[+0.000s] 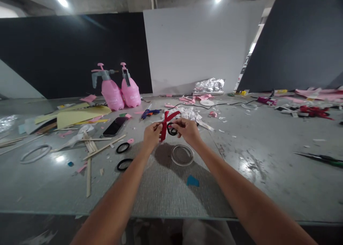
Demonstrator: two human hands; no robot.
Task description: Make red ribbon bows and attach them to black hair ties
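My left hand [152,136] pinches a red ribbon bow [166,124] above the middle of the table. Right beside it, my right hand [187,130] grips a small black ring [172,129], which looks like a hair tie; ring and bow almost meet, and I cannot tell whether they touch. Below the hands a clear round ring [182,155] lies flat. Two more black rings, one behind [123,147] and one nearer [124,164], rest left of my left forearm. A blue scrap [193,181] lies in front of the clear ring.
Two pink spray bottles [112,94] stand at the back left. Behind my hands are a blue glue gun [149,113] and white scraps [187,113]. A phone [115,126] and wooden sticks [89,173] lie left. Scissors [321,157] lie right; foil [209,85] sits at the back.
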